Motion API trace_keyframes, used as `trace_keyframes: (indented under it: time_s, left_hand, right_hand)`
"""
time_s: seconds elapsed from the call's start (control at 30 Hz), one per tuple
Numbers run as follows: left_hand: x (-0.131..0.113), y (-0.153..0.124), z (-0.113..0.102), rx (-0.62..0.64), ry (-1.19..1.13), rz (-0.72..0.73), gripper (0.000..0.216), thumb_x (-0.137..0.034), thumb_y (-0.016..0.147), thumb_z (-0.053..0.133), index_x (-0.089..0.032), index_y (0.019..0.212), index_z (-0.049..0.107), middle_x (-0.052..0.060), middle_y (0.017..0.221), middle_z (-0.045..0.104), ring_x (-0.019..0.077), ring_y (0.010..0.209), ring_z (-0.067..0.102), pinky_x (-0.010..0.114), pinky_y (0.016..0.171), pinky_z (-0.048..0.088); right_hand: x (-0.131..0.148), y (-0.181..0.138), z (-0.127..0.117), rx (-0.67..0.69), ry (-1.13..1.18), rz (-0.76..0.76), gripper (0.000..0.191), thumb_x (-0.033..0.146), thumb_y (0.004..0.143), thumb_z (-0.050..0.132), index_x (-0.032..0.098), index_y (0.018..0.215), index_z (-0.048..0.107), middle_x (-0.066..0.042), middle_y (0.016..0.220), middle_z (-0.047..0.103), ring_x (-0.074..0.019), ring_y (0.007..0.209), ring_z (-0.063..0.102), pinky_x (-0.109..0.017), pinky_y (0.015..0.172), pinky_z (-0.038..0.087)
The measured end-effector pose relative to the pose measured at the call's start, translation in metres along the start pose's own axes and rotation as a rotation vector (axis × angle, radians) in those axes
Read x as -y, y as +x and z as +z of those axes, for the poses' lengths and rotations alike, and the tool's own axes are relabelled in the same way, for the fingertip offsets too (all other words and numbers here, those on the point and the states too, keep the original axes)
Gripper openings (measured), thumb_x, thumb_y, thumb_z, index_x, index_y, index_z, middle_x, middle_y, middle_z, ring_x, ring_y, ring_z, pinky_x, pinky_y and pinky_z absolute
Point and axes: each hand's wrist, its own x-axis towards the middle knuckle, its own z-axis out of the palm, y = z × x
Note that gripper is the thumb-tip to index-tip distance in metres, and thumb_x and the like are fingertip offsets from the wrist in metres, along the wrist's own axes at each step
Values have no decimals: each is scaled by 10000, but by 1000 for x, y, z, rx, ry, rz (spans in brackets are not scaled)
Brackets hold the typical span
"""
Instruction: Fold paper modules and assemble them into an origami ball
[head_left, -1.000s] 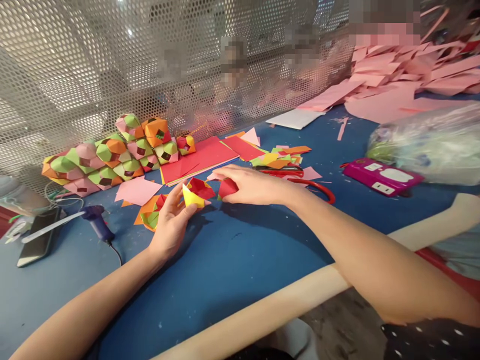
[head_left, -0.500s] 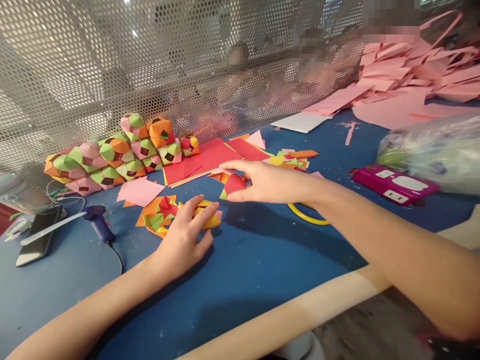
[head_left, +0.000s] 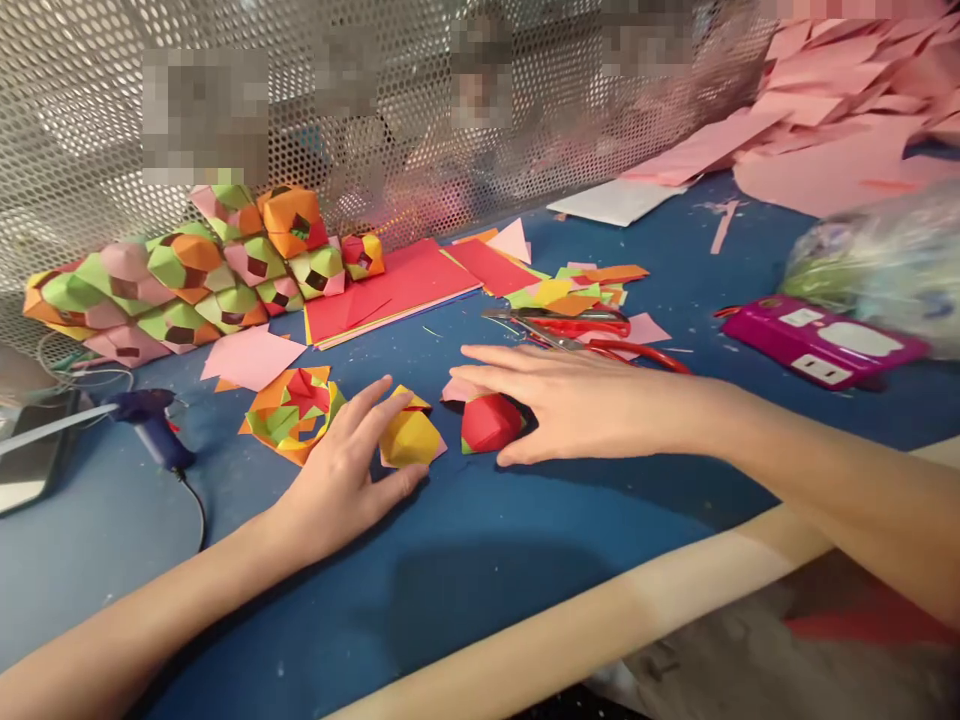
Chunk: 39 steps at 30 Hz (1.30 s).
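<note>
While both hands rest on the blue desk (head_left: 465, 560), the left hand (head_left: 341, 475) cups the yellow folded paper piece (head_left: 409, 438) loosely between thumb and spread fingers, and the right hand (head_left: 577, 405) lies flat and open, thumb against the red folded paper piece (head_left: 489, 422); the two pieces sit just beside each other mid-desk. Both look featherlight, hollow and easy to crush, so I'd pinch them gently at folded edges or corners, not the faces. Red scissors (head_left: 585, 328) lie behind the right hand; a glue gun (head_left: 154, 428) sits far left.
</note>
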Motion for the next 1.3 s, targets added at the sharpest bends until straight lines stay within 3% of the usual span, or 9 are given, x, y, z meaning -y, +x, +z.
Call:
trace_keyframes:
  time_s: [0.2,0.43,0.57,0.73,1.0,1.3]
  left_hand:
    - [9,9,1,16,-94,-63,487,-372,872,610,-301,1343,510,101,1509,397,304,1360,436,489,1088,412]
    - [12,14,0,48,-115,4,341,-304,880,604,-276,1220,621,99,1490,429,300,1314,483,464,1069,438]
    - [16,16,-3,80,-74,70,350,-286,884,605,-284,1234,611,92,1544,351,313,1328,455,488,1057,439]
    - [14,15,-4,114,-93,90,347,-239,890,594,-285,1235,594,98,1489,414,280,1274,504,469,1033,464]
    - [19,8,2,-89,-297,37,409,-162,862,633,-311,1238,574,92,1456,419,300,1379,387,523,1086,408]
    - [21,0,8,-250,-314,195,665,-57,810,667,-389,1354,474,55,1446,428,288,1415,306,566,1136,322]
  right_hand:
    - [-18,16,-12,144,114,-122,651,416,753,670,355,1383,514,12,1532,390,-346,1378,396,-468,1029,463]
    - [-22,7,3,31,278,-109,651,337,741,707,376,1366,530,33,1505,428,-320,1358,433,-445,1092,424]
    - [-22,6,5,-6,311,-66,656,370,750,705,385,1377,512,40,1513,413,-307,1375,410,-454,1130,377]
    - [-20,6,8,-52,364,-54,694,392,741,713,376,1397,488,32,1518,407,-292,1361,434,-441,1127,390]
    - [-18,6,14,-109,431,-83,733,340,744,709,362,1428,444,19,1536,381,-282,1390,396,-434,1146,374]
    - [-9,-4,12,-192,469,-148,764,320,765,705,398,1451,377,32,1569,312,-256,1381,413,-401,1110,427]
